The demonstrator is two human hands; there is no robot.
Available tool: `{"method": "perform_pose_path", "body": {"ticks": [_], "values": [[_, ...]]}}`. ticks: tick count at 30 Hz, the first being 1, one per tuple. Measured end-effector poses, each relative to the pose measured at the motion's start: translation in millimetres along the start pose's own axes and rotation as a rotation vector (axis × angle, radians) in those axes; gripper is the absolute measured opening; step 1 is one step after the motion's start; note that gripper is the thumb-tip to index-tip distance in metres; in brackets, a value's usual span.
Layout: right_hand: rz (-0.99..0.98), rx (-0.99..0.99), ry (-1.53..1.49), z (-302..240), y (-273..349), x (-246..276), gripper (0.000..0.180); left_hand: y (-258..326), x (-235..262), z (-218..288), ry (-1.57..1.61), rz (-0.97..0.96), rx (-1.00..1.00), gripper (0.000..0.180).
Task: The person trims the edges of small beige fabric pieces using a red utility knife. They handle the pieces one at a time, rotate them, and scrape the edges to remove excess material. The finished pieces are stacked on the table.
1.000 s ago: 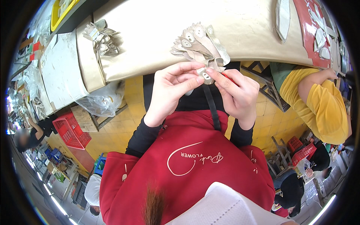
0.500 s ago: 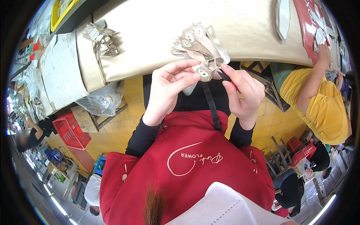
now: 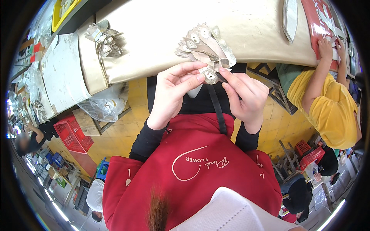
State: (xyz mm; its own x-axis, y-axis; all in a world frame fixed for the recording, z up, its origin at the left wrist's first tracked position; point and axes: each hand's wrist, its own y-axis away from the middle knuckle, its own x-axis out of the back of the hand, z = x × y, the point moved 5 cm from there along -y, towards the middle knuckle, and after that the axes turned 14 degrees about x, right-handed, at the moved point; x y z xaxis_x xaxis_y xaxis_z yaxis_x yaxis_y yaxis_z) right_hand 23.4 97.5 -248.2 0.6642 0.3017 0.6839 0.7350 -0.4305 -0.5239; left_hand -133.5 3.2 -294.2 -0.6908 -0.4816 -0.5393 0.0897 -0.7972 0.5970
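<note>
Workshop w/ yellow tiled floor [image 3: 115,131], seen from above; long tabletop [image 3: 246,30] covered in beige sheet runs across the top. Both hands up at the tabletop's near edge, pinching one small beige leather piece [image 3: 210,75] w/ an oval cut-out. Left hand [image 3: 174,89]: thumb & forefinger closed on the piece's left edge, other fingers curled above it. Right hand [image 3: 243,95]: thumb & forefinger clamped on the piece's right end, rest of fingers folded toward palm. Piece sits between the two sets of fingertips, just below the tabletop edge, touching both hands. Right behind it, on the tabletop, a fanned pile of similar leather pieces [image 3: 200,44], w/ a loose strap looping down to the held piece. Second bundle of pieces [image 3: 104,40] lies farther left on the tabletop, well apart. Person wears a red apron [image 3: 192,169] over black sleeves; black apron strap [image 3: 217,111] runs up between the forearms. Left, under the tabletop: clear plastic bag [image 3: 104,106] & red crate [image 3: 71,134]. Right: a co-worker in yellow shirt [image 3: 327,104] w/ hands on a red board [image 3: 320,23] at the tabletop's far right end.
</note>
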Motion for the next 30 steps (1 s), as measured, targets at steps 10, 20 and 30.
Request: {"method": "perform_pose_path", "body": {"ticks": [10,20,30], "values": [[0.013,-0.001,-0.021,-1.6,-0.2,2.4,0.034,0.2,-0.8,-1.9,-0.013,-0.004,0.0,0.031],[-0.007,0.012,0.016,-3.4,-1.1,3.2,0.033,-0.3,-1.7,-3.2,-0.001,-0.018,-0.001,0.03],[0.046,-0.014,-0.085,-3.1,1.1,5.4,0.034,-1.6,1.1,-4.1,0.025,-0.026,0.008,0.031]]}}
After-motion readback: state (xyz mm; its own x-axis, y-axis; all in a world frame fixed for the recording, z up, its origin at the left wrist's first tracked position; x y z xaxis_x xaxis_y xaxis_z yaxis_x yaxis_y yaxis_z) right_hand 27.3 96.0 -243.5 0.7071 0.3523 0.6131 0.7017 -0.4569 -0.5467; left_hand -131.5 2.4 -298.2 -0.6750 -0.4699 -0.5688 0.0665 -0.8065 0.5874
